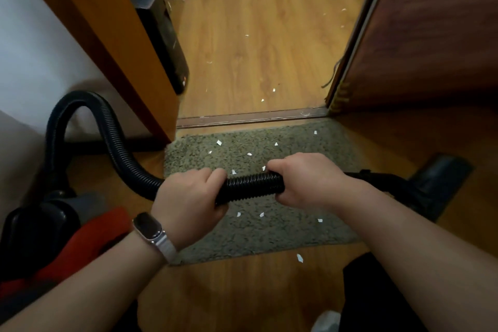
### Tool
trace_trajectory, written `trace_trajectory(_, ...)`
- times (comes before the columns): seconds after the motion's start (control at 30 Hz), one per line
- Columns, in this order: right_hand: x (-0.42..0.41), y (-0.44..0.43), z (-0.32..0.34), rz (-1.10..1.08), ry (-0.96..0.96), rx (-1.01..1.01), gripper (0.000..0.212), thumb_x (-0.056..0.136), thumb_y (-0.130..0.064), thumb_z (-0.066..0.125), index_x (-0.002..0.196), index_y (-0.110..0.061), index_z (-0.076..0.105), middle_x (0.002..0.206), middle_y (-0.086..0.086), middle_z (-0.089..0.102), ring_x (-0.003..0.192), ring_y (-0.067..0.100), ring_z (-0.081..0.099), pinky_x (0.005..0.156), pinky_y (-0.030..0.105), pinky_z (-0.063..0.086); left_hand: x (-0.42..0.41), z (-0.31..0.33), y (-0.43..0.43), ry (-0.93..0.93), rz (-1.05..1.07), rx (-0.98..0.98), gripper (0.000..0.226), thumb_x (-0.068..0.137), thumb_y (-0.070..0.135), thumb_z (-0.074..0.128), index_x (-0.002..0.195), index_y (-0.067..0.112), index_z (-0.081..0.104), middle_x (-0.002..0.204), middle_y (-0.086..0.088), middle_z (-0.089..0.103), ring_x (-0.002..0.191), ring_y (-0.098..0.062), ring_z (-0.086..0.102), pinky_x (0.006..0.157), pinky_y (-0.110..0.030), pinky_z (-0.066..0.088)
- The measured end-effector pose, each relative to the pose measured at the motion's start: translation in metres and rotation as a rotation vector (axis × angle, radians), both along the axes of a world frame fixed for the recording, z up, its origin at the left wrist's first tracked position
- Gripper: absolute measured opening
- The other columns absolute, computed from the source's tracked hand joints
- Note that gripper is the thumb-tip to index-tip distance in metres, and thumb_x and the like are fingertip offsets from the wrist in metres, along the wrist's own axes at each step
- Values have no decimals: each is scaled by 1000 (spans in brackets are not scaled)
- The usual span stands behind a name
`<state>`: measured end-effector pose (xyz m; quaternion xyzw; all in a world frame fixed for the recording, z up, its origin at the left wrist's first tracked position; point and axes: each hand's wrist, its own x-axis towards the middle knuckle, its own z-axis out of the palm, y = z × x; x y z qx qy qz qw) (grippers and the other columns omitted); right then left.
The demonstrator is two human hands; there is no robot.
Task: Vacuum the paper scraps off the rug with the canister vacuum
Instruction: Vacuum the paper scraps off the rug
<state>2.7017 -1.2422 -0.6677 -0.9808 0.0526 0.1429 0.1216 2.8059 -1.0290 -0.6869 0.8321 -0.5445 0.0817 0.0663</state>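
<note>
Left hand: your left hand is curled round the ribbed black hose, knuckles up, thumb tucked underneath. There is a watch on that wrist.
Right hand: your right hand is wrapped round the same hose further along, near its end. The joint to the rigid part is hidden under your palm.
Hose: from the left it rises in a tall loop, drops, then runs level between your two fists, above the rug.
Canister vacuum: low at the left, black and red, on the wood floor just beside your left forearm; partly cut off by the frame edge.
Nozzle: a dark floor head, right of the rug, beyond your right wrist; blurred.
Rug: a small grey-green shag mat lying just this side of the door threshold.
Paper scraps: white bits scattered over the rug, some beyond your hands, some nearer you, a couple right by the hose.
Stray scraps: one on bare floor just off the rug's near edge, and more past the threshold.
Door: dark brown, standing open at the right.
</note>
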Motion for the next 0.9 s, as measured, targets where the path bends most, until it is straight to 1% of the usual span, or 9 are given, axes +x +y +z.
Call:
trace_trajectory(0.1,3,6,3,-21,12,18,20,82,-32,62,100,-36,54,76,-12,57,72,13,58,65,31,53,12,-7,-5,-82,-64,-30,18,74,32,61,79,15,59,61,-1,55,47,-26,53,43,-28,33)
trace_trajectory(0.2,7,11,4,-49,51,42,26,80,-33,64,104,-35,56,77,-11,58,70,8,56,60,28,50,18,-11,-3,9,15,32,23,70,34,74,73,21,55,56,6,52,43,-21,52,41,-22,26)
trace_trajectory(0.3,15,16,6,-104,45,45,24,79,-35,66,100,-35,53,80,-10,58,71,7,56,58,27,46,22,-6,-5,148,155,109,22,78,44,63,77,28,49,60,8,54,55,-15,57,44,-23,36)
trace_trajectory(0.4,28,20,5,-132,-32,-18,22,79,-35,65,95,-34,50,82,-10,58,78,16,59,66,30,50,31,3,-4,495,239,150,16,78,39,64,77,27,52,65,8,59,59,-11,58,52,-27,49)
trace_trajectory(0.53,42,26,2,-120,-131,-32,18,82,-36,66,94,-32,52,87,-11,56,83,16,57,70,32,51,40,11,1,1110,256,142,13,76,20,72,81,20,61,65,0,59,49,-17,54,48,-29,47)
trace_trajectory(0.67,53,32,-4,-100,-259,19,23,80,-28,71,100,-25,59,98,-6,56,92,19,53,82,36,48,46,13,12,1457,156,180,20,75,16,73,78,10,54,62,-13,55,52,-25,51,51,-30,46)
trace_trajectory(0.77,62,37,-10,-220,-340,172,43,79,-12,74,119,-22,60,126,-2,48,116,18,43,102,33,38,40,12,13,1544,162,86,22,76,12,72,79,9,51,62,-14,52,52,-26,50,51,-29,46)
trace_trajectory(0.83,68,42,-11,-388,-368,341,55,81,-2,69,129,-25,56,136,-5,40,125,13,37,105,29,32,36,12,11,1525,174,17,22,80,7,71,79,9,49,58,-9,52,47,-23,50,48,-29,45)
trace_trajectory(0.9,75,47,-9,-621,-345,617,48,89,-3,64,130,-27,55,134,-4,47,121,13,47,99,32,45,32,11,9,1455,189,-24,21,81,7,69,80,9,48,60,-7,52,46,-20,51,48,-30,46)
